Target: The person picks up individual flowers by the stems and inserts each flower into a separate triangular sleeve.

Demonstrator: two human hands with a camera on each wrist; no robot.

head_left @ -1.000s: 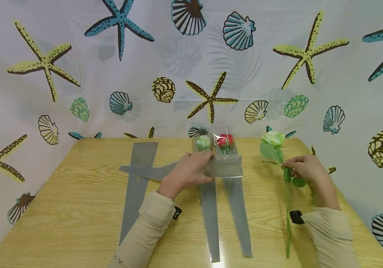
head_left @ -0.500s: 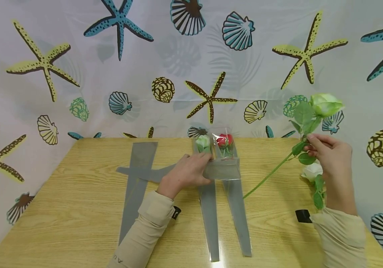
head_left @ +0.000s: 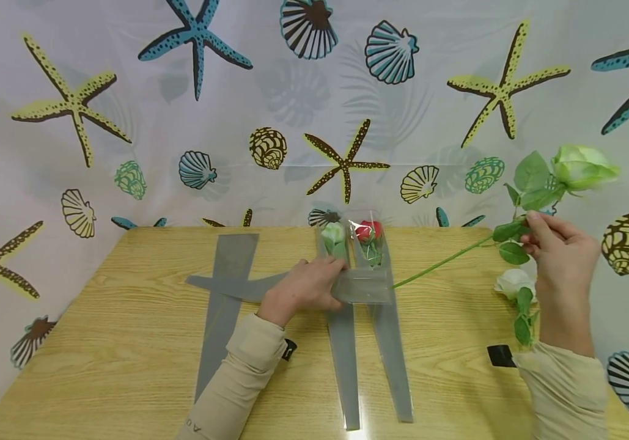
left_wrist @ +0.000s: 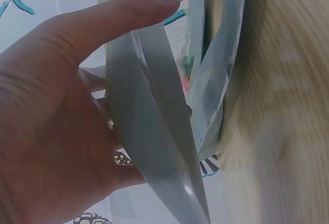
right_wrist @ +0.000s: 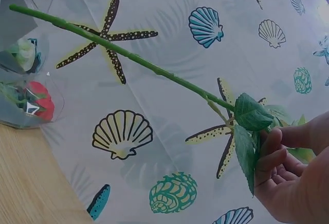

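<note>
My left hand (head_left: 303, 290) grips a grey plastic flower sleeve (head_left: 366, 287), held crosswise over two wrapped roses. In the left wrist view, the thumb lies on one side of this sleeve (left_wrist: 149, 100) and other fingers are partly hidden behind it. My right hand (head_left: 564, 263) pinches a pale green artificial rose (head_left: 584, 166) by its stem below the bloom, among the leaves. The bare stem slants down to the left, its tip near the sleeve's right end. From the right wrist view, the stem's tip (right_wrist: 15, 8) appears close to the sleeve; whether it touches, I cannot tell.
Beneath the held sleeve lie a sleeved pale rose (head_left: 334, 235) and a sleeved red rose (head_left: 368, 231). Another grey sleeve (head_left: 231, 263) lies flat to their left. A white rose (head_left: 514, 283) rests by the table's right edge. A patterned cloth (head_left: 237, 122) hangs behind.
My right hand has lifted the green rose off the table and swung it right, turning its stem toward the sleeve. The white rose behind is uncovered. The held sleeve has dropped slightly.
</note>
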